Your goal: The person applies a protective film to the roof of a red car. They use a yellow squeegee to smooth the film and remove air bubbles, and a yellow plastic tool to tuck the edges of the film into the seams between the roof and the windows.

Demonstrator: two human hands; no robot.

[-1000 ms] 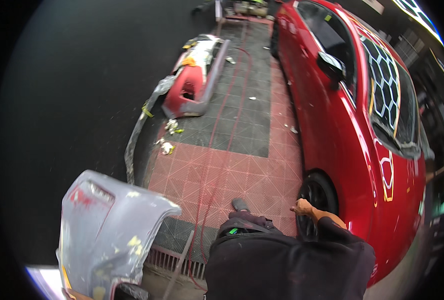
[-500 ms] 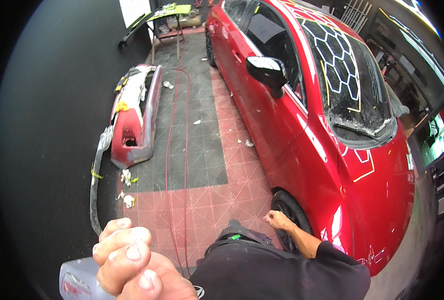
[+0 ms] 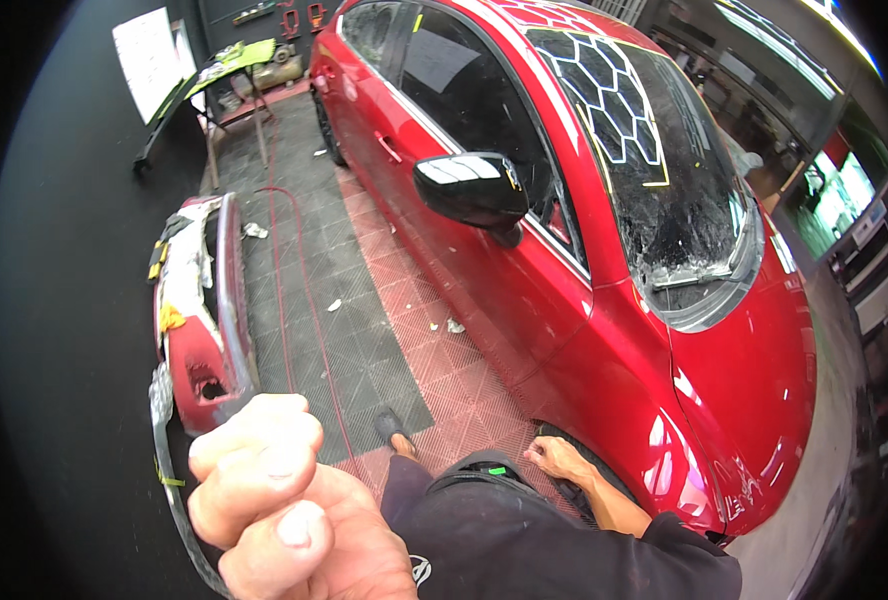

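A: What is the left hand doing?

B: The left hand (image 3: pixel 289 495) is raised close to the camera, well above the floor, with its fingers curled in toward the palm and the thumb alongside. No object shows in it, though I can't tell whether the fingers cover something small.

A: And the right hand?

B: The right hand (image 3: pixel 556 458) hangs low, loosely half-closed, just beside the front wheel (image 3: pixel 572 494) of the red car (image 3: pixel 464 290). I can't tell whether it touches the tyre, and nothing is visible in its grasp.

A: Where exactly is the car?

B: Along the person's right, its nose toward the lower right of the view. The black-capped door mirror (image 3: pixel 469 190) juts out over the floor, and a honeycomb of white lines shows across the windscreen (image 3: pixel 694 190).

A: What's over to the left?

B: A red and grey bumper cover (image 3: pixel 196 360) sits on the floor near the dark wall (image 3: pixel 74 300). An orange-yellow cloth-like piece (image 3: pixel 171 317) lies on it, and the raised hand hides its near end from view. Farther back stands a table with a bright green top (image 3: pixel 244 58).

A: And underfoot?

B: Ribbed tiles, black (image 3: pixel 314 260) and red (image 3: pixel 454 380). A grey shoe (image 3: pixel 389 425) shows on the black ones.
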